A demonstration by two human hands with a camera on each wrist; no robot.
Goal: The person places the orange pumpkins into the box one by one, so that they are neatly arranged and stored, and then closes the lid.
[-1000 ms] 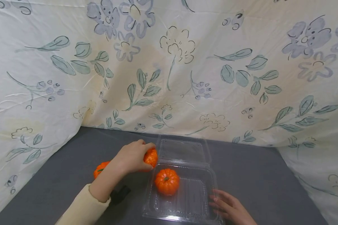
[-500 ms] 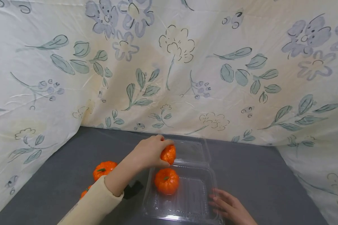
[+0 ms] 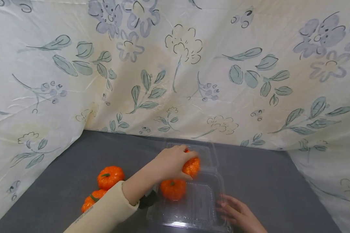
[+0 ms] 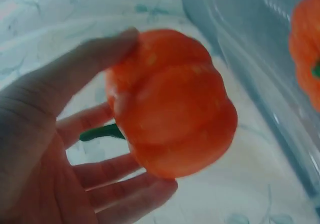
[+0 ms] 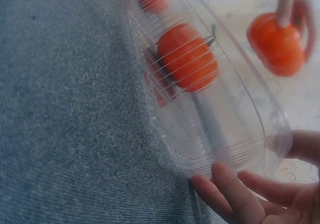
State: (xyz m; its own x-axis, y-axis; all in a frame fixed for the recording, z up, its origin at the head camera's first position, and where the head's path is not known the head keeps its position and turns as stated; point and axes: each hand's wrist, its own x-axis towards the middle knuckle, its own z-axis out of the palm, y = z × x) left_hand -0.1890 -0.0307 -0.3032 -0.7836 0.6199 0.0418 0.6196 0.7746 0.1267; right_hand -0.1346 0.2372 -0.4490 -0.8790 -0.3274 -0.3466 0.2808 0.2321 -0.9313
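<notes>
My left hand [image 3: 175,164] holds a small orange pumpkin [image 3: 191,166] above the clear plastic clamshell container [image 3: 202,207]. In the left wrist view, the thumb and fingers curve round that pumpkin [image 4: 172,104], its green stem toward the palm. A second pumpkin [image 3: 172,190] sits inside the container at its left side; the left hand partly covers it in the head view. My right hand [image 3: 240,213] is at the container's right edge. In the right wrist view, the thumb lies at the rim and the fingers [image 5: 240,196] touch the outer wall of the container [image 5: 220,129].
Two more orange pumpkins, a rear one [image 3: 110,177] and a front one [image 3: 93,200], lie left of the container on the dark grey tabletop [image 3: 256,174]. The clear lid [image 3: 205,152] lies folded back behind it. A floral cloth [image 3: 186,81] hangs along the back and sides.
My left hand has carried its pumpkin rightward, from beside the container to above it. The pumpkins at the left have come out from behind the arm. My right hand stays in place.
</notes>
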